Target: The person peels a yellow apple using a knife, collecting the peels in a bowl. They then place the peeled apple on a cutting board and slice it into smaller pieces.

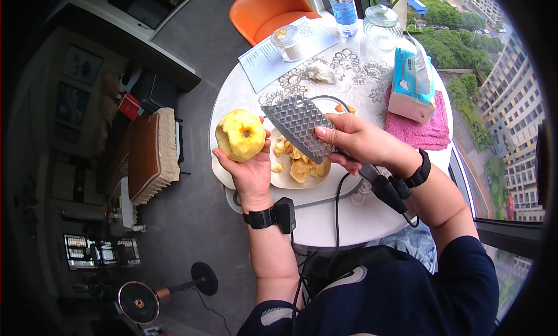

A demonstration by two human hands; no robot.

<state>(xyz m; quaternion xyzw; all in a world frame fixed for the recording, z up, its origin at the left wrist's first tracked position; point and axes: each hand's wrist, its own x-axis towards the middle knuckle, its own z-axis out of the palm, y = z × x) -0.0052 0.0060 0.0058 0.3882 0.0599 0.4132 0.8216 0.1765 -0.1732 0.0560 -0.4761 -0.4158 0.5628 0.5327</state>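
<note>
In my left hand [253, 174] is a peeled yellow apple [242, 134], held up with its dimpled end facing me and a piece cut away on its left side. My right hand [348, 140] grips a broad, knife-like metal tool [301, 124] whose blade has a raised diamond pattern. The blade slants toward the apple, with a gap between them. Below both hands, a pale plate [287, 182] holds several apple peelings and pieces [301, 170]. It rests on a white cutting board [344, 188] with a grey edge. My right fingers hide part of the tool's handle.
On the round table's patterned cover [244, 85] are a crumpled tissue [321, 72], a lidded plastic cup [287, 44] on a printed sheet [257, 65], a water bottle [343, 13] and a glass jar [382, 28]. A tissue box [409, 92] sits on a pink towel [440, 131]. Cables [338, 214] trail from my wrists.
</note>
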